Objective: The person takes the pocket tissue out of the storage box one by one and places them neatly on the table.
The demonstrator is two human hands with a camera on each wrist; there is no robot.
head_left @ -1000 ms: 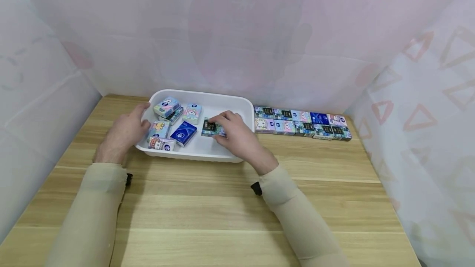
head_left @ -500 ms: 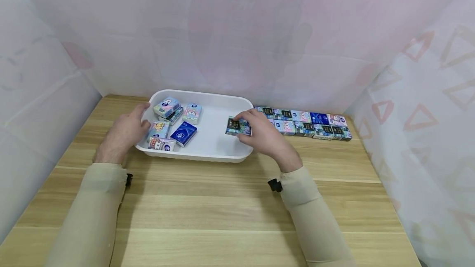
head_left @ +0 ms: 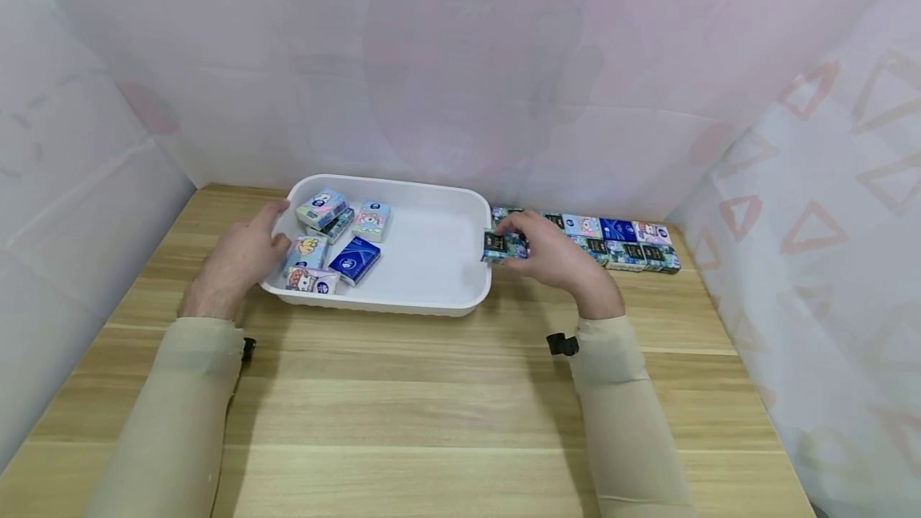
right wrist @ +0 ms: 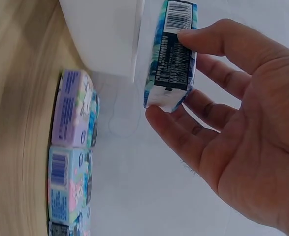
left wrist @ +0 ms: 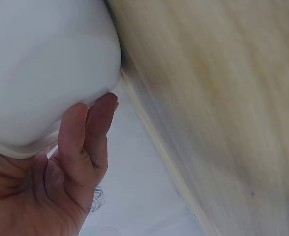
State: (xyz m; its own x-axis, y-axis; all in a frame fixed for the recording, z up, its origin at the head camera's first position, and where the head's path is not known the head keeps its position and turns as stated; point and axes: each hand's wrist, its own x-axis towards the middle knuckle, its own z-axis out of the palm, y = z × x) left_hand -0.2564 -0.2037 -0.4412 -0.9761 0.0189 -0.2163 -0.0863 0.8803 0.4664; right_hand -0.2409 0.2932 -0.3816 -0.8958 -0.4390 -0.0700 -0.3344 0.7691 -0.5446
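My right hand (head_left: 557, 258) pinches a dark, blue-green patterned tissue pack (head_left: 504, 245) above the right rim of a white plastic tray (head_left: 432, 302). The right wrist view shows the pack's barcode side (right wrist: 176, 54) between thumb and fingers, raised off the table. My left hand (head_left: 241, 258) holds the tray's left rim; in the left wrist view, fingers (left wrist: 73, 142) curl against the tray's outer wall (left wrist: 50, 64). Inside the tray, several packs lie loosely at the left, among them a dark blue tissue pack (head_left: 356, 260) and a pastel tissue pack (head_left: 371, 221).
Right of the tray, several tissue packs stand in two rows on the wooden table (head_left: 403, 406), including a blue pack (head_left: 617, 230); my right hand covers some. Purple (right wrist: 71, 110) and light blue packs (right wrist: 65, 184) show from the side. A pale curtain (head_left: 432, 62) hangs behind.
My right hand has carried the dark patterned tissue pack rightward from the tray's middle to over its right rim. The left hand stays at the tray's left rim.
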